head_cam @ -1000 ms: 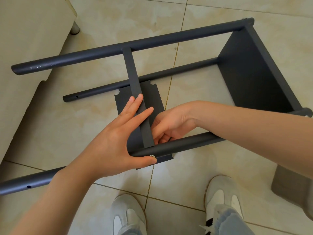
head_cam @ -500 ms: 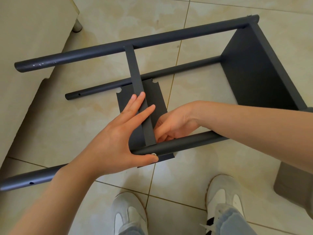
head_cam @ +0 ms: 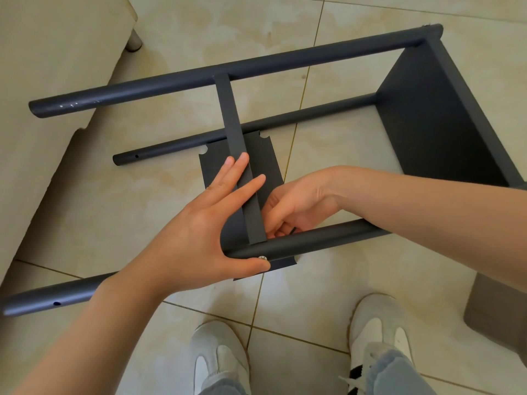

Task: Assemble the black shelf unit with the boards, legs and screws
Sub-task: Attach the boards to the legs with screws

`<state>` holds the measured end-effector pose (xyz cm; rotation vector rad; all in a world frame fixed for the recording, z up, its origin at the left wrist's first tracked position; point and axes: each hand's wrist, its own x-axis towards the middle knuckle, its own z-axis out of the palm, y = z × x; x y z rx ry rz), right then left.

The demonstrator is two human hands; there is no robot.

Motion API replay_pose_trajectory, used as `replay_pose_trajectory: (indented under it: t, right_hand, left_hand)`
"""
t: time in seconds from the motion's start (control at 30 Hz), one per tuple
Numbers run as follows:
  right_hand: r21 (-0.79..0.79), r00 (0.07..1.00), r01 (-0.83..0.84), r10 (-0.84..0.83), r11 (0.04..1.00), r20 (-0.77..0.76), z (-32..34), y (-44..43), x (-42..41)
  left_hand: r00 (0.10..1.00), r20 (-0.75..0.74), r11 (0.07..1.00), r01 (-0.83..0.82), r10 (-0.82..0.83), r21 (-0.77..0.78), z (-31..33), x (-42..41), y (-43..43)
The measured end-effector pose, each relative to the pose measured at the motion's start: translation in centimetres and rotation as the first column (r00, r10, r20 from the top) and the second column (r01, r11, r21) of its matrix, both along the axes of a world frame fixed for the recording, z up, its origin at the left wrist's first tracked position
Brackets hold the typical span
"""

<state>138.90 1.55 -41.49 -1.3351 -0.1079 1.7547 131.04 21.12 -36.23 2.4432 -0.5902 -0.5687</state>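
The black shelf unit lies on its side on the tiled floor. One board (head_cam: pixel 445 115) is fixed at the right end of the legs. A middle board (head_cam: pixel 232 129) stands edge-up between the far leg (head_cam: pixel 199 81) and the near leg (head_cam: pixel 313 240). My left hand (head_cam: pixel 199 223) lays straight fingers along that board, and its thumb presses a silver screw (head_cam: pixel 262 257) on the near leg. My right hand (head_cam: pixel 291 209) reaches behind the near leg with curled fingers pinching a small dark tool (head_cam: pixel 293 231), mostly hidden.
A loose black board (head_cam: pixel 265 158) lies flat on the floor under the middle board. A third leg (head_cam: pixel 313 115) runs along the floor behind it. A beige sofa (head_cam: pixel 42 95) fills the left. A grey object (head_cam: pixel 496 309) stands at the right. My white shoes (head_cam: pixel 219 360) are below.
The view has shifted a little. Both hands stay in the same place on the middle board and the near leg.
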Motion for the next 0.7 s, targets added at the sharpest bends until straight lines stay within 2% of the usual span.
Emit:
replay_pose_trajectory:
  t: [0.2,0.33,0.7]
  right_hand:
    - [-0.028,0.999,-0.036,0.037,0.999,0.034,-0.37,0.47,-0.36]
    - [0.009,1.000,0.007,-0.007,1.000,-0.016,-0.13,-0.15,0.12]
    - [-0.011,1.000,0.004,-0.004,1.000,-0.013,-0.30,0.00,0.07]
  left_hand:
    - [1.000,0.000,1.000,-0.002,0.002,0.001,0.00,0.00,-0.02]
    - [1.000,0.005,1.000,0.003,-0.003,0.004,-0.05,-0.02,-0.02]
    - [1.000,-0.001,1.000,0.005,-0.005,0.002,-0.05,0.05,-0.04]
